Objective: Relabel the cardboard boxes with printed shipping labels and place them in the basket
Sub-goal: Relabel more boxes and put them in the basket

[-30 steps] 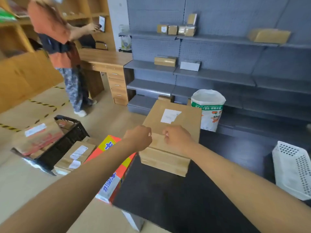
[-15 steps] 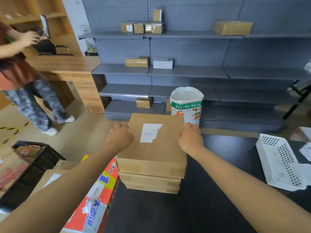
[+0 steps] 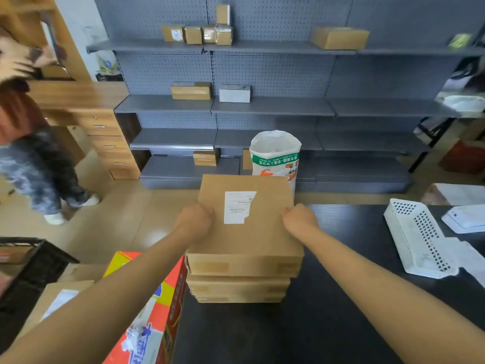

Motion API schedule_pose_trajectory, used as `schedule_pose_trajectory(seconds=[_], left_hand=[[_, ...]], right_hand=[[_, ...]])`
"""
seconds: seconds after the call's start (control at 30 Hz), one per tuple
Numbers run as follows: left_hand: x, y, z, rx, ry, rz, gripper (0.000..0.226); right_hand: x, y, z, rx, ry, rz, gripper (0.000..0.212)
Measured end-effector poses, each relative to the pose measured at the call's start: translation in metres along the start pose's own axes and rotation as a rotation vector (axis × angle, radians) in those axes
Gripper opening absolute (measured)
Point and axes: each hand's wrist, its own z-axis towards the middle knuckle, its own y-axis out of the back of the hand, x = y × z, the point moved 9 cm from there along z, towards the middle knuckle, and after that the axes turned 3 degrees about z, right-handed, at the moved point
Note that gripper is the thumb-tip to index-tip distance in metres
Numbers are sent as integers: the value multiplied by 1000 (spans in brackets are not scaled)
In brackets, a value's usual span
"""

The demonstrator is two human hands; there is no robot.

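Note:
A flat cardboard box (image 3: 262, 237) lies on top of a stack of similar boxes (image 3: 236, 290) at the near left corner of a black table (image 3: 328, 324). A partly torn white shipping label (image 3: 237, 207) sticks to its top. My left hand (image 3: 194, 222) grips the box's left edge and my right hand (image 3: 299, 219) grips its right edge, fingers curled over the sides. A white perforated basket (image 3: 417, 240) lies on the table to the right.
A black crate (image 3: 29, 269) and labelled boxes (image 3: 55, 300) sit on the floor at left, beside an orange carton (image 3: 154, 311). A white sack (image 3: 275, 156) stands behind the stack. Grey shelves (image 3: 262, 106) hold small boxes. A person (image 3: 34, 158) stands at the left by a wooden desk.
My hands moved from the near edge of the top box out to its left and right sides. The view turned right, away from the floor crate.

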Motion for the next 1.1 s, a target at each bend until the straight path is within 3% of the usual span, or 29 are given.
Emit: schedule_pose_trajectory(seconds=[0.27,0.57,0.87,1.1], left_hand=[[-72,18,-2,-71,-130,-55,47],[-154,-36,-29,-39,-231,-68,48],[-229,-123,-67,-37,-181,-126,48],[-232,-187,-94,51,-54,-184,55]], right_hand=[[-10,72,0,-149,-43,53,39],[-94,137,3,-208,-42,45,41],[-198,195,44,-126,6,38,40],[-267,192,65,-2,-35,67,42]])
